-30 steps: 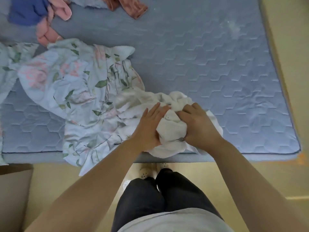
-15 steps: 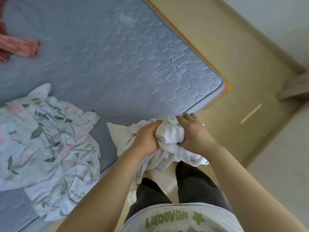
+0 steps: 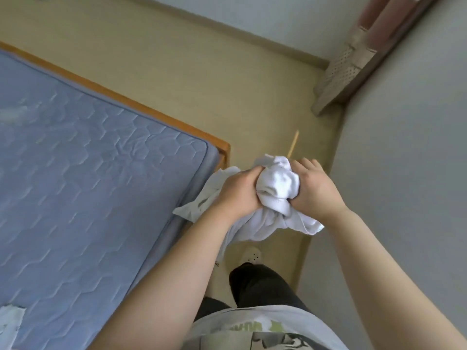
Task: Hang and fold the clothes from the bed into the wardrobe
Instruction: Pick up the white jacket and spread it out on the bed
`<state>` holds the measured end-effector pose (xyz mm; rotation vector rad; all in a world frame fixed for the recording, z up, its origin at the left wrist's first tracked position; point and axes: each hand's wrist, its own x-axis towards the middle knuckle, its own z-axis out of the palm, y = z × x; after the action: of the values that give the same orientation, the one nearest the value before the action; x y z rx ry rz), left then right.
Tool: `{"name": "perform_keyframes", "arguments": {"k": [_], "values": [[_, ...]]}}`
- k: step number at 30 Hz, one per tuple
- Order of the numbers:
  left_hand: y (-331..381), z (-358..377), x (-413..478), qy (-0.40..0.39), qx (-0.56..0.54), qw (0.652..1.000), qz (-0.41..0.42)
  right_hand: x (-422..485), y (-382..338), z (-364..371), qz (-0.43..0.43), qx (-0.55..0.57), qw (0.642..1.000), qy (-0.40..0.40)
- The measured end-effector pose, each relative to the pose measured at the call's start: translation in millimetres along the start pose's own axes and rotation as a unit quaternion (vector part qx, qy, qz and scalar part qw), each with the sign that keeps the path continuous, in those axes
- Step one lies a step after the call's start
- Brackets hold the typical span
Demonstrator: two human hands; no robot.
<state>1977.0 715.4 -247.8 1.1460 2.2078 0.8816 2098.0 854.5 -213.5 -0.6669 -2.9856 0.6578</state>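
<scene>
One bed, blue quilted mattress point(image 3: 88, 173) filling the left, one wooden frame point(image 3: 161, 112) edging its far side and corner. Tan floor point(image 3: 202, 72) beyond it and under me; one grey wall point(image 3: 404, 198) close on my right. One beige perforated panel point(image 3: 336, 69) in the far corner, what it belongs to I cannot tell. Two bare forearms reach forward. One white garment point(image 3: 275, 188), bunched into a ball, held in the air off the mattress, just past the bed's corner and above the floor; loose folds hang below my wrists. Left hand point(image 3: 240, 195): fingers curled into the bundle from its left side, clenched on cloth. Right hand point(image 3: 316, 190): wrapped round the right side, thumb dug in low, fingers over the top. Both grasp the same garment. One corner of pale floral fabric point(image 3: 11, 322) on the mattress at bottom left. One light perforated slipper point(image 3: 250, 256) visible under the bundle. One thin yellow strip point(image 3: 293, 145) on the floor ahead.
</scene>
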Motion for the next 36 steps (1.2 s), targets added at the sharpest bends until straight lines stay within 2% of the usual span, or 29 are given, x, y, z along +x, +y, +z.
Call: {"name": "perform_keyframes", "arguments": {"k": [8,12,17,24,29,36], "values": [[51,9,124,-0.041,0.023,0.998,0.046,54,76,-57,0.059,0.023,0.995,0.073],[47,0,200,-0.033,0.036,0.995,0.088,117,109,-72,0.071,-0.007,0.995,0.071],[29,-23,317,-0.028,0.037,0.994,0.095,230,144,-86,0.083,-0.019,0.995,0.043],[-10,-107,478,-0.03,0.009,0.999,0.021,431,158,-110,0.044,-0.032,0.998,0.009],[-42,-175,559,-0.011,-0.032,0.998,-0.046,561,149,-123,-0.029,-0.036,0.999,-0.023],[-115,-266,674,0.041,-0.02,0.987,-0.155,775,127,-118,-0.164,-0.058,0.98,-0.098]]}}
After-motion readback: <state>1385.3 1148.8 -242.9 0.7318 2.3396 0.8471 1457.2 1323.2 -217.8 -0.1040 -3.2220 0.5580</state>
